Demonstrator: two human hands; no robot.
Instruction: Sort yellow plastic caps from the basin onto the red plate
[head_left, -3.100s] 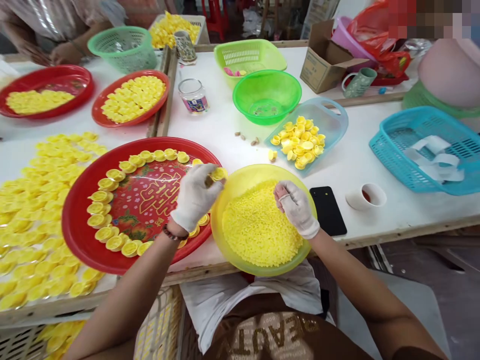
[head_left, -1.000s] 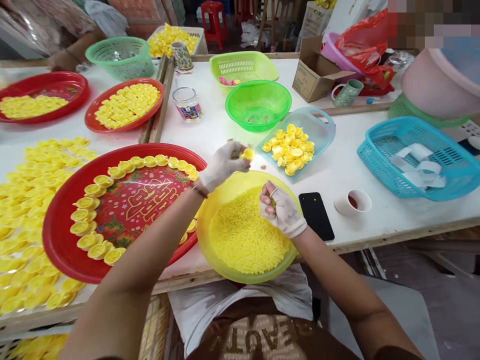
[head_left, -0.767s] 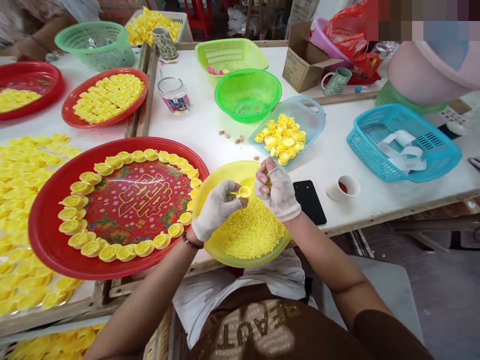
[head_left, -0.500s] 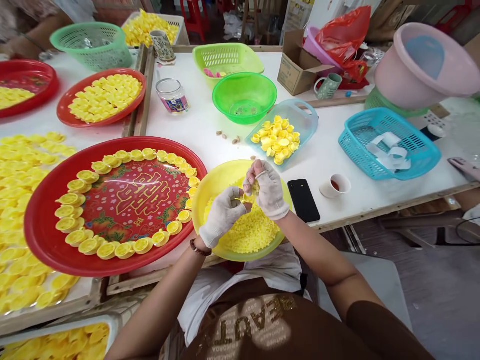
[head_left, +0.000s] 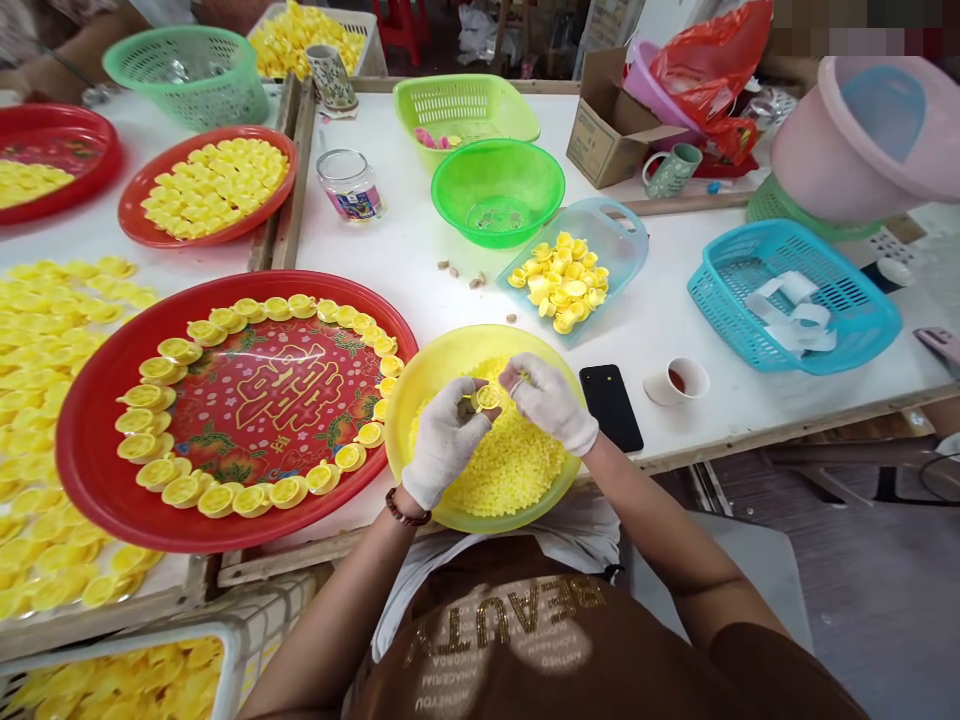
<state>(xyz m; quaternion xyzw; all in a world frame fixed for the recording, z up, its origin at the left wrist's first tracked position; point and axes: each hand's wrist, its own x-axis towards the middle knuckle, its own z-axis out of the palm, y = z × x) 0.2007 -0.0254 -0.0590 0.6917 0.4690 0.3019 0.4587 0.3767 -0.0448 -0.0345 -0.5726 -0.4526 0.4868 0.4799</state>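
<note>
My left hand, in a white glove with bare fingertips, pinches a small round yellow plastic cup with its opening up. Just to its right, my right hand, gloved too, has its fingers bent together around a few small yellow pieces, partly hidden by the glove. Both hands are over a yellow bowl that holds a heap of these tiny pieces. Left of the bowl, a large red tray bears a ring of similar yellow cups along its edge.
A translucent blue tray of yellow cups lies behind the bowl. To the right are a black phone, a paper cup of dark drink and a blue basket. Farther back stand a green bowl and a glass jar.
My right hand has moved right and lowered, away from the cup in my left hand. The cup now shows its open top. The view has shifted slightly.
</note>
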